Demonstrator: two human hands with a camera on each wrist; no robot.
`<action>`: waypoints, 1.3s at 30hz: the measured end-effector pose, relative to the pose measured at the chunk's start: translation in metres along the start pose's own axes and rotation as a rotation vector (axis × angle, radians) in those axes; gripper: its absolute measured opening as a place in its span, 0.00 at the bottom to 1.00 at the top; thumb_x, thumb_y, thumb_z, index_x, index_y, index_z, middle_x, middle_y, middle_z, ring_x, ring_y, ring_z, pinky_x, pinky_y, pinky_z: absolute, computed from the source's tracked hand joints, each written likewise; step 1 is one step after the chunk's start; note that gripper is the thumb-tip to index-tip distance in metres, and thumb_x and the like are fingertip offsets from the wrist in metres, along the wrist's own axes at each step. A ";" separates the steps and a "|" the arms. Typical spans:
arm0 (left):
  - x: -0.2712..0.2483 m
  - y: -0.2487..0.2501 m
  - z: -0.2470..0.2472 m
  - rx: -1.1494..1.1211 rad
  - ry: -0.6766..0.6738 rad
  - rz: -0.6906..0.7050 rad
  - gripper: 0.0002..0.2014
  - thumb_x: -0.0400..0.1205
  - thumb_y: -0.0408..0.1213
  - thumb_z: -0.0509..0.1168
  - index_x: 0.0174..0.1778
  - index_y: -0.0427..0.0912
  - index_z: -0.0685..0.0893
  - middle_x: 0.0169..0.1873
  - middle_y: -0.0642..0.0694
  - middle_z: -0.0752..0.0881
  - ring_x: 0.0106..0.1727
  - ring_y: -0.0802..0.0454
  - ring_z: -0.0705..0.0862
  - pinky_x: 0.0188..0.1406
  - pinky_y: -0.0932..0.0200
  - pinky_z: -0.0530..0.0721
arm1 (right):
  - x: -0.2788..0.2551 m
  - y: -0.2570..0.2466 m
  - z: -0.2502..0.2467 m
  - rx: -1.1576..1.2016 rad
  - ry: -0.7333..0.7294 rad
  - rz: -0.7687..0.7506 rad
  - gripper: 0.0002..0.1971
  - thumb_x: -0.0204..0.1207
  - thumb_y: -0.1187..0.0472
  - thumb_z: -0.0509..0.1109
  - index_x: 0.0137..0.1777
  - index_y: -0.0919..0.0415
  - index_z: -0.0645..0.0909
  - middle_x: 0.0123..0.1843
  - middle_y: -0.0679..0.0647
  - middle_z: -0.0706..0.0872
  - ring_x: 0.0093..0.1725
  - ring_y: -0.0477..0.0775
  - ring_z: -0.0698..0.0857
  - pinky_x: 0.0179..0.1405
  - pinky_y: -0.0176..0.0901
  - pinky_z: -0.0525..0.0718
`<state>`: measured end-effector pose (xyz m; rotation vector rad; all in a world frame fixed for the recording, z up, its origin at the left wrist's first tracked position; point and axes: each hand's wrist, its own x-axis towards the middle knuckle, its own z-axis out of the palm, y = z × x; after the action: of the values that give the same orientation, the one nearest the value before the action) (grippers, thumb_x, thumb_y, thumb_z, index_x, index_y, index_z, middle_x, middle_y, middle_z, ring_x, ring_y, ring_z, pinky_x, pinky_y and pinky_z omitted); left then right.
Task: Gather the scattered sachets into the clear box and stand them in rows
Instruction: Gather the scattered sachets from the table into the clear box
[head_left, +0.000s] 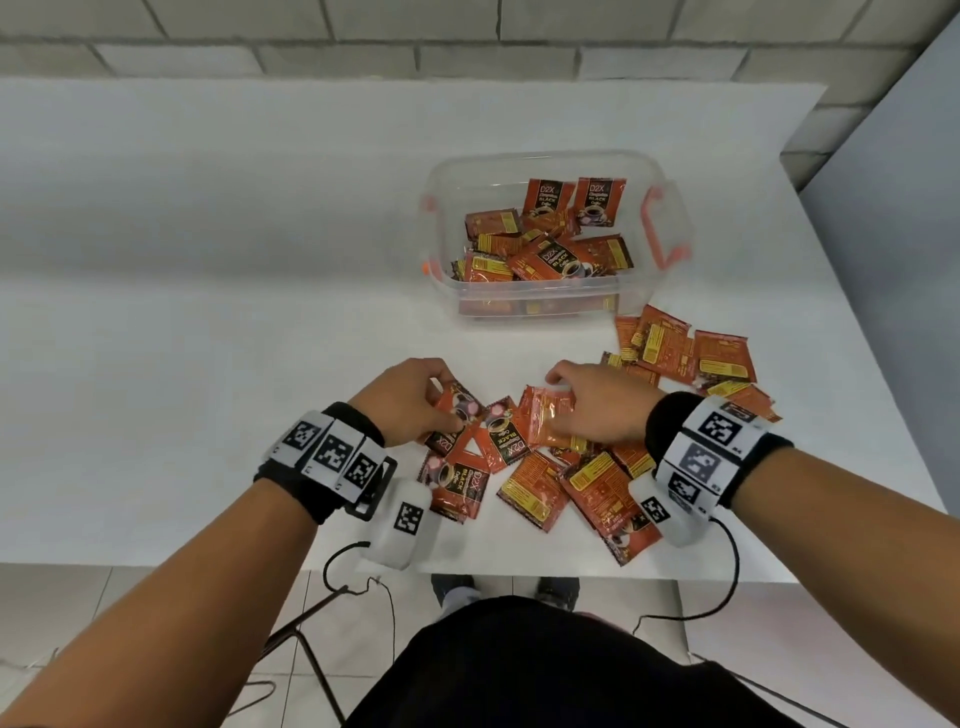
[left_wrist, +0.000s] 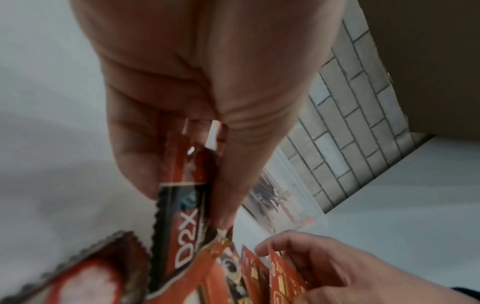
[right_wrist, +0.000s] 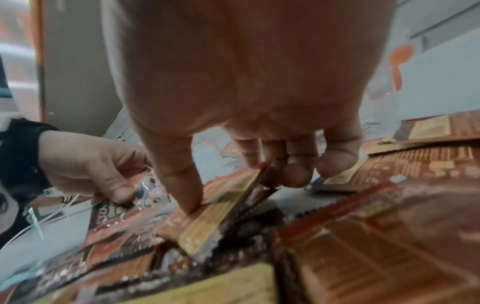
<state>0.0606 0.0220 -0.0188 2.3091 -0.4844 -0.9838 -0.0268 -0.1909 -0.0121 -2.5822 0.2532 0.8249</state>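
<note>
Several orange-and-black coffee sachets (head_left: 524, 483) lie scattered near the table's front edge. My left hand (head_left: 410, 400) pinches one sachet (left_wrist: 182, 232) between thumb and fingers, at the left of the heap. Beside it, my right hand (head_left: 597, 405) grips an orange sachet (head_left: 545, 415) by its edges, thumb on its face (right_wrist: 221, 207). The clear box (head_left: 550, 306) with orange latches stands behind the hands and holds several sachets (head_left: 540, 244); most lie flat, two lean against the far wall.
More sachets (head_left: 691, 358) lie in a pile to the right of the box, close to the table's right edge. The white table (head_left: 208, 260) stretches bare to the left. A grey block wall (head_left: 467, 36) rises behind it.
</note>
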 end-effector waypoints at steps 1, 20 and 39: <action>-0.001 -0.003 0.000 0.011 -0.008 0.005 0.15 0.73 0.35 0.77 0.49 0.46 0.78 0.44 0.45 0.83 0.37 0.54 0.83 0.31 0.62 0.81 | 0.001 0.000 0.002 -0.035 0.001 -0.001 0.32 0.76 0.47 0.70 0.77 0.54 0.64 0.72 0.55 0.76 0.52 0.50 0.79 0.45 0.39 0.74; -0.026 -0.026 0.005 0.081 0.080 0.072 0.13 0.83 0.32 0.62 0.62 0.43 0.70 0.46 0.44 0.84 0.44 0.46 0.86 0.39 0.55 0.84 | 0.015 0.003 -0.026 0.270 0.352 0.043 0.23 0.76 0.59 0.72 0.70 0.55 0.71 0.55 0.50 0.80 0.49 0.49 0.80 0.46 0.39 0.79; -0.015 -0.023 0.028 0.441 0.049 0.094 0.31 0.70 0.47 0.78 0.63 0.41 0.72 0.51 0.48 0.68 0.54 0.49 0.68 0.51 0.57 0.71 | 0.058 -0.024 -0.007 0.082 0.136 -0.036 0.25 0.69 0.57 0.77 0.63 0.59 0.72 0.61 0.54 0.74 0.56 0.52 0.75 0.53 0.43 0.77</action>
<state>0.0323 0.0372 -0.0416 2.6576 -0.8524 -0.8363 0.0308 -0.1748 -0.0329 -2.5607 0.2735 0.6145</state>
